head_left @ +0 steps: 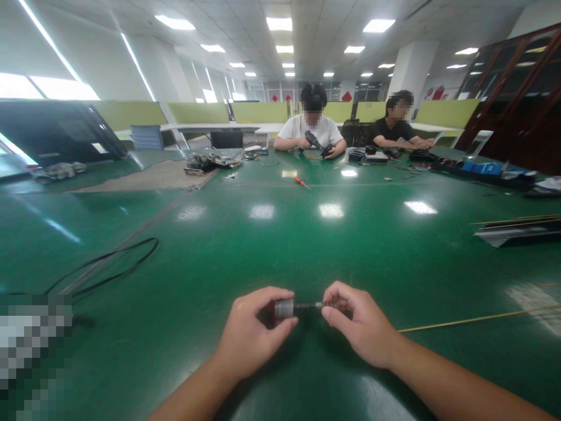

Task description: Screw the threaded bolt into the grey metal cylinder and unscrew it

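My left hand [256, 327] curls its thumb and fingers around a silver cylindrical part [286, 309], which looks like a small motor or chuck; its exact kind is unclear. From it a thin dark shaft [307, 306] reaches to the right, ending in a paler metal tip. There my right hand [355, 321] pinches the shaft's end between thumb and fingers, and those fingers partly hide what they grip. Both hands are just above the green tabletop [280, 251], with the part lying level between them.
A black cable [127, 270] loops at left. Long thin yellow rods [464, 321] and dark metal strips [521, 231] lie at right. Farther off is a red screwdriver [301, 182]. Two people sit across the table among tools; one holds a power drill [312, 139].
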Action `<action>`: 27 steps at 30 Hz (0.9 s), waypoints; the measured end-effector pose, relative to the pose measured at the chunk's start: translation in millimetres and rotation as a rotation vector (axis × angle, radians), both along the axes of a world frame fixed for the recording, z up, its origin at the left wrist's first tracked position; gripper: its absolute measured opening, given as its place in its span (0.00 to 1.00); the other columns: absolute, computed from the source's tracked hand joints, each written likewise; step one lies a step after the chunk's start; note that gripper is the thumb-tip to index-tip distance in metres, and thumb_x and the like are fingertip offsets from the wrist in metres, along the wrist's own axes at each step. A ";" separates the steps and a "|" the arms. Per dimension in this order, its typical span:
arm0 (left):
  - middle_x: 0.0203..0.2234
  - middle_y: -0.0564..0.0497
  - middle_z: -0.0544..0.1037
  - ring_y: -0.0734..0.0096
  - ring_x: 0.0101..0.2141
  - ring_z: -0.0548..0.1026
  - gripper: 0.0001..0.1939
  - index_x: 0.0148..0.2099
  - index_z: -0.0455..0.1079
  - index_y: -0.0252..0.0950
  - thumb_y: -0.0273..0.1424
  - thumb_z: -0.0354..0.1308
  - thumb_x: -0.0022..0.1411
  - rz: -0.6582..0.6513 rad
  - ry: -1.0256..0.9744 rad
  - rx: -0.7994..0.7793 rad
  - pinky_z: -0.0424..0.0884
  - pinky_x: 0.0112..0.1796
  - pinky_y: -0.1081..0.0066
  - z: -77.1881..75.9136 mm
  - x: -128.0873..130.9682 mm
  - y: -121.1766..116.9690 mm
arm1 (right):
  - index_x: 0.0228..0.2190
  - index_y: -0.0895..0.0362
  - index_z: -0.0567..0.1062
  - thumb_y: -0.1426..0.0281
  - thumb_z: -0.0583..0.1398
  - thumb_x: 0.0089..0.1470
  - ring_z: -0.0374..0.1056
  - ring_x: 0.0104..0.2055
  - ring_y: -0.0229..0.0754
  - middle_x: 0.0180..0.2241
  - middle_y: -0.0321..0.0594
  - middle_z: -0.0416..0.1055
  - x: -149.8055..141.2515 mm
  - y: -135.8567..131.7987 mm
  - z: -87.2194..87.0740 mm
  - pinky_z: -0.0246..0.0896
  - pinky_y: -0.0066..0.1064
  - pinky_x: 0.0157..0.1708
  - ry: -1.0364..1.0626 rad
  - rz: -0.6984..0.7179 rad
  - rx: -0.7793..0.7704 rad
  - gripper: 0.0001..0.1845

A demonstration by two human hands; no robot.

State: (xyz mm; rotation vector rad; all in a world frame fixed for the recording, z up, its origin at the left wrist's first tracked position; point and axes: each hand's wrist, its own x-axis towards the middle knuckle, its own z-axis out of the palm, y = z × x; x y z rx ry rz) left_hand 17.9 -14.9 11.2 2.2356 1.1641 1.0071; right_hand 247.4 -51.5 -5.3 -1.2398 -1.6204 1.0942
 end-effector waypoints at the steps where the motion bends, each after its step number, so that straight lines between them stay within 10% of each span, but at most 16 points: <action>1: 0.33 0.51 0.83 0.65 0.33 0.80 0.12 0.41 0.78 0.39 0.27 0.67 0.51 0.000 -0.001 -0.001 0.75 0.37 0.69 0.1 0.0 -0.1 | 0.33 0.57 0.70 0.69 0.59 0.59 0.63 0.26 0.36 0.24 0.31 0.66 0.1 0.1 -0.2 0.57 0.27 0.29 0.000 0.000 0.000 0.04; 27: 0.34 0.51 0.83 0.64 0.34 0.80 0.12 0.42 0.78 0.40 0.29 0.68 0.52 0.022 0.015 -0.027 0.74 0.38 0.68 -2.1 -2.8 1.5 | 0.32 0.56 0.70 0.69 0.59 0.58 0.62 0.26 0.36 0.24 0.31 0.65 -0.4 -0.4 0.0 0.56 0.27 0.29 0.040 -0.009 -0.007 0.04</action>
